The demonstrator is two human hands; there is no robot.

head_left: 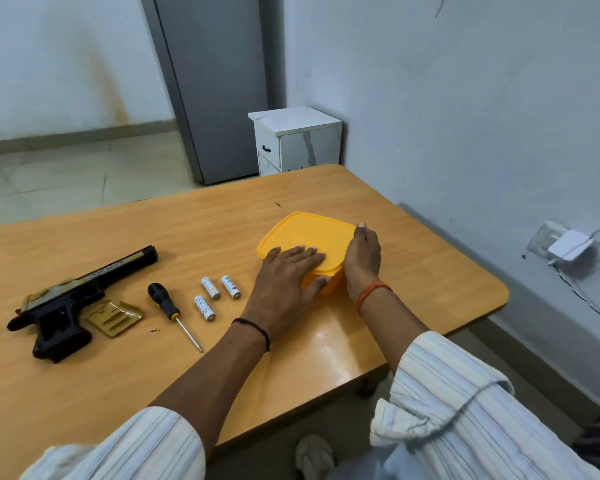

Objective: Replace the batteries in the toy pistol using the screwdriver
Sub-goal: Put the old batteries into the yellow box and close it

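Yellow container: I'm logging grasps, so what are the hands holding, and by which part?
The left hand lies flat on the yellow container's lid. The right hand cups the container's right side. Nothing else is held.

Left hand [284, 271] presses flat on the yellow box [302, 237] near the table's [187, 220] right edge; right hand [362, 258] cups its side.
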